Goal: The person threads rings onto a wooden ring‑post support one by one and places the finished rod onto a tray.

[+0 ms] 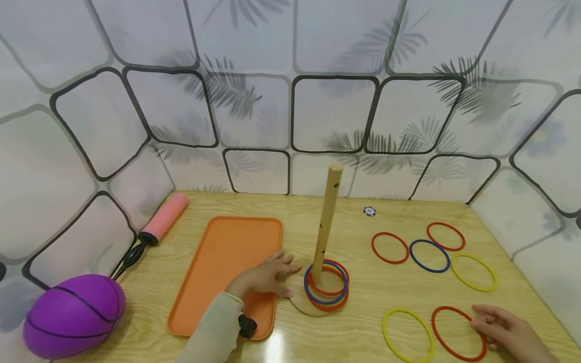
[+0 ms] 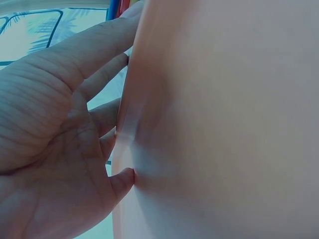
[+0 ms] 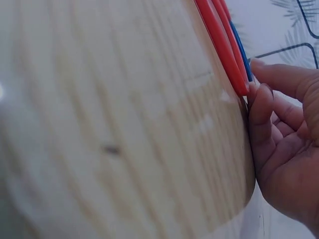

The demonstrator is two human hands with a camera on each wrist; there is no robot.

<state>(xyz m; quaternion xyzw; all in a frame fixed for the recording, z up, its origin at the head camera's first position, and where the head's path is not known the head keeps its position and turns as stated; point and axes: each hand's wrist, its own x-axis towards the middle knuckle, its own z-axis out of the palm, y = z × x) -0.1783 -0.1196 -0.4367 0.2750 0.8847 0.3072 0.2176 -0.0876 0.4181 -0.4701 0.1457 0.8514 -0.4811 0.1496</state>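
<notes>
My left hand (image 1: pixel 265 277) lies spread over the right edge of the orange tray (image 1: pixel 227 252), its fingertips at the round wooden base (image 1: pixel 306 306). From that base rises an upright wooden peg (image 1: pixel 328 217), with several rings, red and blue, lying around its foot. In the left wrist view the left hand (image 2: pixel 65 114) has its fingers at the tray's rim. At the front right, my right hand (image 1: pixel 506 327) pinches the right edge of a red ring (image 1: pixel 436 327). The right wrist view shows thumb and curled fingers (image 3: pixel 261 107) at the red ring's edge.
A yellow ring (image 1: pixel 385 327) lies left of the held one. Farther back are two red rings, a blue ring (image 1: pixel 428 271) and another yellow ring. A poker chip (image 1: pixel 369 211) lies behind them. At left are a purple ball (image 1: pixel 74 317) and a pink hand pump (image 1: pixel 165 217).
</notes>
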